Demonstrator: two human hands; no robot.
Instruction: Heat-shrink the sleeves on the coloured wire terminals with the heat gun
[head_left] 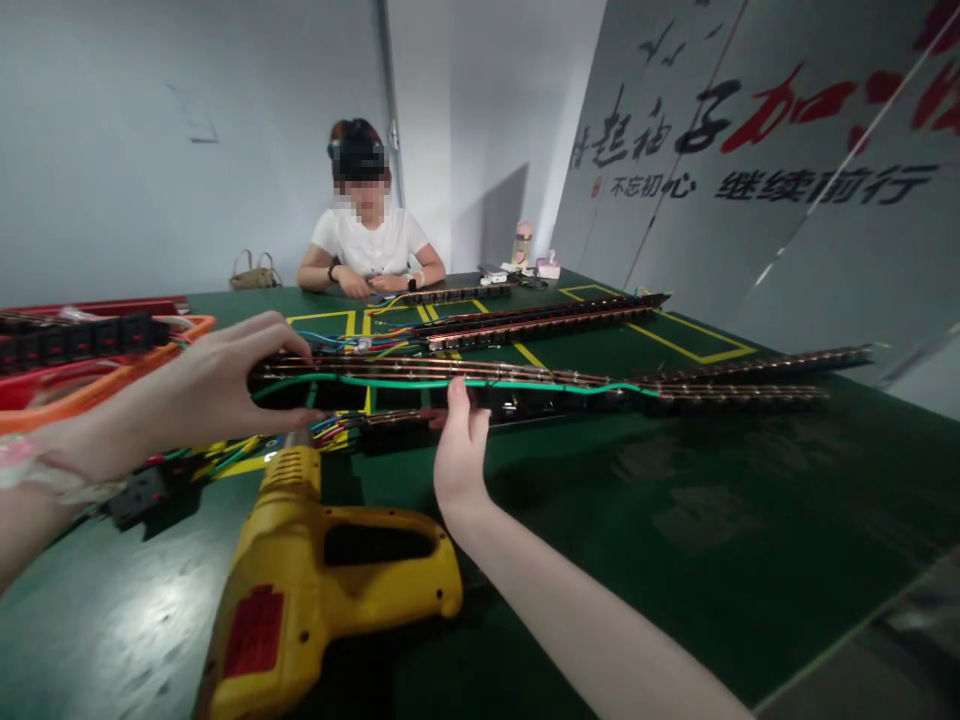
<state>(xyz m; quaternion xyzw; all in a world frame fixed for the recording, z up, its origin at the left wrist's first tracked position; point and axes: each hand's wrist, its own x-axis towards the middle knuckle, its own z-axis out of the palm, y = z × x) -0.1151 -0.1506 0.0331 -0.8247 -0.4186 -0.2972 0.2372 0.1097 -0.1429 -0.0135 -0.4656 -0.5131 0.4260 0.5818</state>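
Note:
A long black socket strip (555,378) with copper bars and a green wire along it stretches from the left of centre to the right, turned with its bars towards me. My left hand (202,390) grips its near left end, fingers over the top and thumb underneath. Around the middle of the strip closes my right hand (461,450), its thumb on the front edge and the other fingers hidden behind. Directly below lies a yellow heat gun (289,540), nozzle pointing away from me, touched by neither hand. Coloured wires (337,430) spread out just under my left hand.
More socket strips (540,322) lie across the green table (675,560), which has yellow tape lines (697,352). An orange cable (97,392) and red strips sit at far left. Opposite sits a person (367,245) in a white shirt. A bottle (522,245) stands at the back.

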